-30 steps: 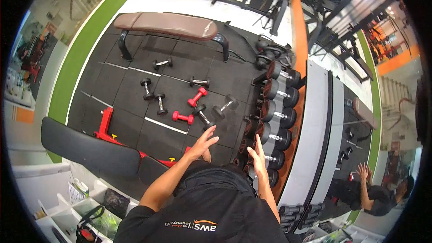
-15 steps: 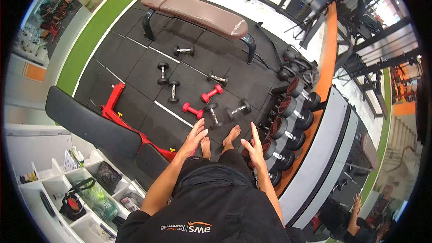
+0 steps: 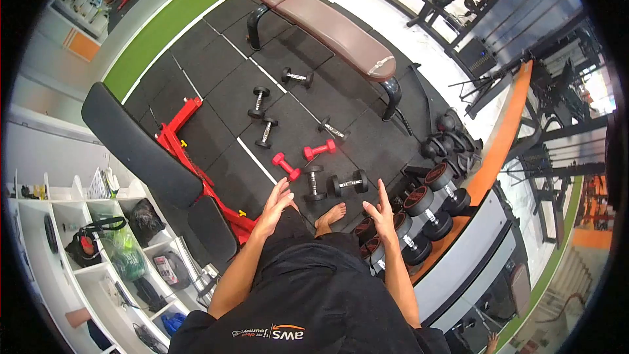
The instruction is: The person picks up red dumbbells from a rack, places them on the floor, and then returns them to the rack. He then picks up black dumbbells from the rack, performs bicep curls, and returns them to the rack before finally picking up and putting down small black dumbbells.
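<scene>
My left hand [image 3: 272,211] is raised in front of my body, fingers stretched and holding nothing. Level with it, my right hand [image 3: 382,213] is also empty, its fingers apart, near the dumbbell rack. On the black floor beyond them lie a red dumbbell [image 3: 286,166], another red dumbbell [image 3: 320,149], and two black dumbbells with metal handles, one upright in view [image 3: 314,183] and one sideways [image 3: 350,183]. Several smaller black dumbbells [image 3: 266,132] are farther off. Neither hand touches any of them.
A brown bench [image 3: 327,23] stands ahead. To the left are a black-padded bench [image 3: 141,144] with a red frame and white shelving [image 3: 92,272] holding bags. On the right, a rack [image 3: 472,223] carries large dumbbells. One bare foot [image 3: 331,215] shows below.
The view has turned and shifted, so the benches and far dumbbells appear farther right. Only one foot shows now instead of two. Both hands remain raised, apart and empty.
</scene>
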Available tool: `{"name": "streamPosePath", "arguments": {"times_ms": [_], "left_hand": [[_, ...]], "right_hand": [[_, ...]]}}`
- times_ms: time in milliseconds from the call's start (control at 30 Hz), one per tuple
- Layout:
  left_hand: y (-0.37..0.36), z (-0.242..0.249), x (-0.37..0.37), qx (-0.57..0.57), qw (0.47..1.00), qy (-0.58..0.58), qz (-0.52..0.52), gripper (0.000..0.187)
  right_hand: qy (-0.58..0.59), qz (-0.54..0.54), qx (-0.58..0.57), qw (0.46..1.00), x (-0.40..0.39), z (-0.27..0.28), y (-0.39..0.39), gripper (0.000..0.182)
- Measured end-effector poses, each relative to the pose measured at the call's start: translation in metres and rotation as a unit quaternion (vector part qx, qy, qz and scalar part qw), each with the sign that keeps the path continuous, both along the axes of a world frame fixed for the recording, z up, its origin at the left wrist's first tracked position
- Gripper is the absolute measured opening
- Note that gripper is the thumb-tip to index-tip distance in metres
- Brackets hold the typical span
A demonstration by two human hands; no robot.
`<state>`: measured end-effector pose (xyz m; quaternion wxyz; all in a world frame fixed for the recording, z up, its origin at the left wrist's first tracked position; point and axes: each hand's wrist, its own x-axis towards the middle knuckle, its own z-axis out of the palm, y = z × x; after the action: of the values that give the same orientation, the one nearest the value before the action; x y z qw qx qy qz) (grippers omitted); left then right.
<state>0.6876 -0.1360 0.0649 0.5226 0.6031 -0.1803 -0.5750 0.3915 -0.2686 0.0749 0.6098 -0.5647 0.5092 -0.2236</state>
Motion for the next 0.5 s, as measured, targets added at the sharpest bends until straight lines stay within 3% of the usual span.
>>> {"name": "streamPosePath", "arguments": {"times_ms": [333, 500], "left_hand": [[-0.01, -0.024, 0.041, -0.005, 0.998, 0.012, 0.056, 0.065], [-0.03, -0.03, 0.092, 0.001, 0.999, 0.03, 0.03, 0.067]], "right_hand": [[-0.006, 0.039, -0.014, 0.999, 0.059, -0.013, -0.028, 0.085], [0.026, -0.003, 0.011, 1.0, 0.102, -0.012, -0.026, 0.086]]}}
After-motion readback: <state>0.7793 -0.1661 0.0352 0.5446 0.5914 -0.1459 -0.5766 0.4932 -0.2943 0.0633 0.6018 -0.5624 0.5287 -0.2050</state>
